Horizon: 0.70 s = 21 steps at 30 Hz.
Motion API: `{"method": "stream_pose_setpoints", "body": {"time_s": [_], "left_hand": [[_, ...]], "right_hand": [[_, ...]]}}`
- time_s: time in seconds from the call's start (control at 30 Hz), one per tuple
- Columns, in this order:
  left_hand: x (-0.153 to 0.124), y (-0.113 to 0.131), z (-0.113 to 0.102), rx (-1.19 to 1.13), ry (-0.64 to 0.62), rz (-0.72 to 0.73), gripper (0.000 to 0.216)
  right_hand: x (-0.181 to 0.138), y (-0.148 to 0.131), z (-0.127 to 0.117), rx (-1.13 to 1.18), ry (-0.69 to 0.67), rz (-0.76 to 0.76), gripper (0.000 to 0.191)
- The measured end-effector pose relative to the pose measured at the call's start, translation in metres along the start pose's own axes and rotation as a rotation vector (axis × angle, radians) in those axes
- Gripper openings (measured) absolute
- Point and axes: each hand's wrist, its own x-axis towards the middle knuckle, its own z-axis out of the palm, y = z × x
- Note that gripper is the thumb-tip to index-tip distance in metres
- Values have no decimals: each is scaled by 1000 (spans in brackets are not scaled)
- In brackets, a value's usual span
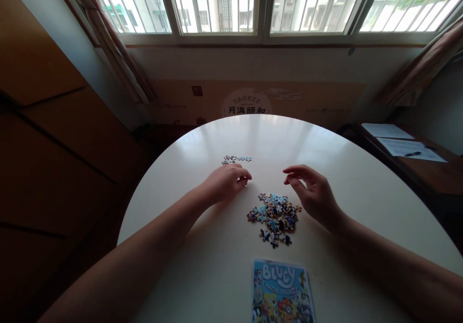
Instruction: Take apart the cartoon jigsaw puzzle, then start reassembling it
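My left hand (228, 182) is over the white table with its fingers curled and closed. At its fingertips a tiny bit shows that looks like a jigsaw piece, mostly hidden by the fingers. Just beyond that hand lies a short strip of joined jigsaw pieces (238, 159), partly covered at its near side. My right hand (313, 190) hovers right of the loose pile, thumb and index finger slightly apart, with nothing visible between them. The pile of jigsaw pieces (277, 214) sits between my forearms, many-coloured and heaped.
A blue Bluey picture sheet (284, 291) lies at the near side of the round white table (162, 178). To the right, papers (410, 149) and a dark pen-like thing rest on a brown surface. Barred windows (217, 4) and curtains are beyond; a wooden cabinet (54, 134) stands left.
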Motion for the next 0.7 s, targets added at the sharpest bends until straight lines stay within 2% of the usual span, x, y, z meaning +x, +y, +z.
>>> {"method": "stream_pose_setpoints", "body": {"time_s": [0.1, 0.23, 0.33, 0.43, 0.57, 0.7], "left_hand": [[0, -3, 4, 122, 56, -25, 26], [-2, -3, -9, 217, 150, -51, 23], [-5, -3, -21, 260, 129, -79, 17], [-7, -4, -27, 246, 27, -19, 19], [-6, -5, -23, 213, -45, 99, 24], [-3, -8, -15, 232, -59, 113, 23]], "right_hand": [[-4, -6, 2, -96, -46, -150, 17], [-4, -12, -1, -144, -81, -290, 16], [-4, -10, 0, -149, -76, -280, 15], [-4, -5, 2, -153, -60, -228, 15], [-4, -1, 6, -154, -72, -194, 15], [-4, -2, 6, -154, -73, -184, 15]]}}
